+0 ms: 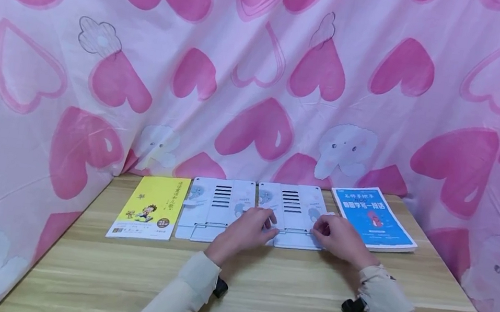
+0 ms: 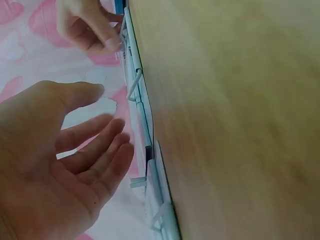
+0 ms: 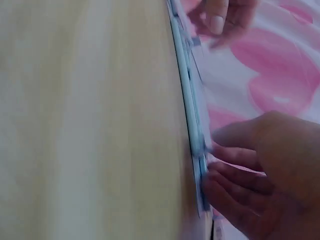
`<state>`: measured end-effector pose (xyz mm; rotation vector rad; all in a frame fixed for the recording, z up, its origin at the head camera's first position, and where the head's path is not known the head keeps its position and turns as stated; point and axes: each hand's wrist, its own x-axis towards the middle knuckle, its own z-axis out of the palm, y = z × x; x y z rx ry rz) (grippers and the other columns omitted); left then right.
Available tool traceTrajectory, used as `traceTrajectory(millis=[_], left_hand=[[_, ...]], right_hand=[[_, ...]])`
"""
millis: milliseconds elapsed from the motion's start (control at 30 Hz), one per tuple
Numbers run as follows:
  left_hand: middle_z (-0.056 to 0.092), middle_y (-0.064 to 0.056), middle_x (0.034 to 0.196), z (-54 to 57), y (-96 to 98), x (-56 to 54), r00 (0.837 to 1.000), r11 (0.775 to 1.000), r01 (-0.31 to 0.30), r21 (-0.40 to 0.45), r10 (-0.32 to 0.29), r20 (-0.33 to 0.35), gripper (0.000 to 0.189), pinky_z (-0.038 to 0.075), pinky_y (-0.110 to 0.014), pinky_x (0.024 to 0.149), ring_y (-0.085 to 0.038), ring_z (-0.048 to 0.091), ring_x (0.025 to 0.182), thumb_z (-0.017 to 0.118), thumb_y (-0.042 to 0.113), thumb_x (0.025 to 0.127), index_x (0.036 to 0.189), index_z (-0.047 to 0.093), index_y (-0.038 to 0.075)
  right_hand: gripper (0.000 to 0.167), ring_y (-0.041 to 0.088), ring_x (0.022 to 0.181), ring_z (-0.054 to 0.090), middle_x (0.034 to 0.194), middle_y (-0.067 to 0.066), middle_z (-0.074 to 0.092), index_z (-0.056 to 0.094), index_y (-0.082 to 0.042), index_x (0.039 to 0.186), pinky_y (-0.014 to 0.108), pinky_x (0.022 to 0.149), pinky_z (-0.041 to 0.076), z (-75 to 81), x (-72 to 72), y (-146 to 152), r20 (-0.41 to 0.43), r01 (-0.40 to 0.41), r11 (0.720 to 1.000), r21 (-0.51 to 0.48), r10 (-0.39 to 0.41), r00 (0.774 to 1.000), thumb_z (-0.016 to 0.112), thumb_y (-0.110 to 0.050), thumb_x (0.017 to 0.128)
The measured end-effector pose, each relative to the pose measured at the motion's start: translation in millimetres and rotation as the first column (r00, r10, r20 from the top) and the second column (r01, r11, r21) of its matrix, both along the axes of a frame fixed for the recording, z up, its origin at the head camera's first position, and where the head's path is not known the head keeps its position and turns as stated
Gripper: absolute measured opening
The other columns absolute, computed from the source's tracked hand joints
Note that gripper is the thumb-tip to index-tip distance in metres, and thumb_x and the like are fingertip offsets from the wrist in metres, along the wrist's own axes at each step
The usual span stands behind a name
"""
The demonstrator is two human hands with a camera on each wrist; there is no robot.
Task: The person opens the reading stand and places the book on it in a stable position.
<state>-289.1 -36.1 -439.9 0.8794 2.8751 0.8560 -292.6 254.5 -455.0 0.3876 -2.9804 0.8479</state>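
Note:
Two pale blue-white folding book stands lie flat side by side: the left stand (image 1: 204,213) and the right stand (image 1: 290,230). Both have dark slots, printed cartoon figures and thin wire page holders along the near edge. My left hand (image 1: 250,227) hovers over the left side of the right stand, its fingers relaxed and apart from the thumb, holding nothing; the left wrist view shows the gap. At the right stand's near right corner, my right hand (image 1: 339,236) pinches the edge between thumb and fingers (image 3: 232,187). Exactly which small part it grips is partly hidden.
A yellow book (image 1: 146,203) lies left of the stands, and a thicker blue book (image 1: 376,220) lies to their right, partly behind my right hand. Everything sits on a wood-grain table (image 1: 278,302). A pink heart-print curtain (image 1: 261,73) hangs along its back and sides.

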Motion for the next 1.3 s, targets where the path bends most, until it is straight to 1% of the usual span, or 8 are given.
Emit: traceTrajectory(millis=[100, 233, 400, 600, 767, 933, 1133, 1300], left_hand=[[0.074, 0.004, 0.091, -3.0, -1.6, -3.7, 0.997, 1.0, 0.011, 0.018, -0.012, 0.077, 0.015, 0.056, -0.019, 0.073, -0.006, 0.064, 0.08, 0.077, 0.025, 0.102, 0.106, 0.074, 0.012], [0.07, 0.009, 0.086, -3.5, -3.9, -4.2, 0.993, 0.999, 0.042, -0.004, -0.041, 0.112, 0.013, 0.053, -0.018, 0.072, -0.005, 0.06, 0.078, 0.082, 0.028, 0.099, 0.096, 0.077, 0.016], [0.07, 0.008, 0.09, -3.4, -2.5, -1.4, 0.993, 0.998, 0.058, -0.02, -0.056, 0.108, 0.018, 0.053, -0.019, 0.075, -0.006, 0.059, 0.082, 0.086, 0.031, 0.095, 0.1, 0.081, 0.015], [0.074, 0.0, 0.102, -4.9, 1.6, 1.5, 0.988, 1.0, 0.006, 0.006, -0.007, 0.156, 0.029, 0.055, -0.021, 0.082, -0.009, 0.06, 0.088, 0.087, 0.029, 0.094, 0.112, 0.08, 0.008], [0.073, 0.0, 0.103, -6.0, 3.7, 1.3, 0.979, 0.999, -0.046, 0.023, 0.04, 0.2, 0.029, 0.054, -0.023, 0.084, -0.011, 0.061, 0.09, 0.088, 0.027, 0.093, 0.114, 0.08, 0.009], [0.071, 0.001, 0.101, -6.4, 4.8, 2.0, 0.977, 0.997, -0.077, 0.011, 0.073, 0.198, 0.027, 0.053, -0.024, 0.083, -0.011, 0.06, 0.09, 0.09, 0.025, 0.091, 0.112, 0.08, 0.01], [0.07, 0.003, 0.1, -5.3, 5.9, 2.4, 0.975, 0.995, -0.096, -0.01, 0.096, 0.198, 0.027, 0.053, -0.023, 0.082, -0.011, 0.059, 0.089, 0.09, 0.026, 0.09, 0.111, 0.08, 0.012], [0.071, 0.004, 0.098, -5.1, 7.0, 2.8, 0.983, 0.997, -0.078, -0.012, 0.079, 0.168, 0.025, 0.054, -0.023, 0.081, -0.009, 0.059, 0.088, 0.091, 0.025, 0.09, 0.108, 0.08, 0.012]], right_hand=[[0.01, 0.017, 0.088, 0.061, 0.094, -0.001, 0.07, 0.076, -0.018, 0.101, 0.028, 0.08, 0.055, -0.1, -4.2, 3, 0.058, -0.032, 0.999, -0.017, 0.033, 0.998, 0.082, -0.025, 0.098], [0.01, 0.018, 0.09, 0.06, 0.094, -0.001, 0.07, 0.077, -0.018, 0.099, 0.029, 0.081, 0.055, 4.1, -6.7, 5, 0.099, -0.045, 0.999, -0.027, 0.048, 0.994, 0.083, -0.026, 0.097], [0.011, 0.019, 0.088, 0.06, 0.092, 0.0, 0.071, 0.079, -0.017, 0.097, 0.028, 0.076, 0.053, 9.4, -5.9, 4, 0.121, -0.031, 0.999, -0.016, 0.033, 0.992, 0.084, -0.027, 0.097], [0.016, 0.019, 0.085, 0.058, 0.09, 0.001, 0.069, 0.078, -0.017, 0.095, 0.027, 0.068, 0.05, 12.0, -3.9, 5, 0.168, -0.017, 1.0, -0.003, 0.017, 0.986, 0.084, -0.031, 0.097], [0.027, 0.02, 0.089, 0.059, 0.095, 0.002, 0.068, 0.077, -0.018, 0.098, 0.029, 0.074, 0.052, 15.6, -2.0, 8, 0.214, -0.047, 0.999, -0.022, 0.051, 0.976, 0.089, -0.041, 0.09], [0.036, 0.022, 0.093, 0.059, 0.097, 0.004, 0.065, 0.077, -0.017, 0.102, 0.031, 0.076, 0.053, 17.2, -2.9, 11, 0.272, -0.056, 0.998, -0.035, 0.063, 0.96, 0.095, -0.041, 0.083], [0.037, 0.023, 0.095, 0.058, 0.098, 0.006, 0.064, 0.074, -0.015, 0.105, 0.033, 0.078, 0.051, 17.8, -2.3, 11, 0.303, -0.058, 0.998, -0.027, 0.063, 0.951, 0.094, -0.038, 0.084], [0.036, 0.023, 0.097, 0.057, 0.098, 0.006, 0.062, 0.07, -0.015, 0.106, 0.033, 0.078, 0.049, 18.5, 1.2, 11, 0.313, -0.06, 0.998, -0.013, 0.061, 0.948, 0.092, -0.037, 0.087]])
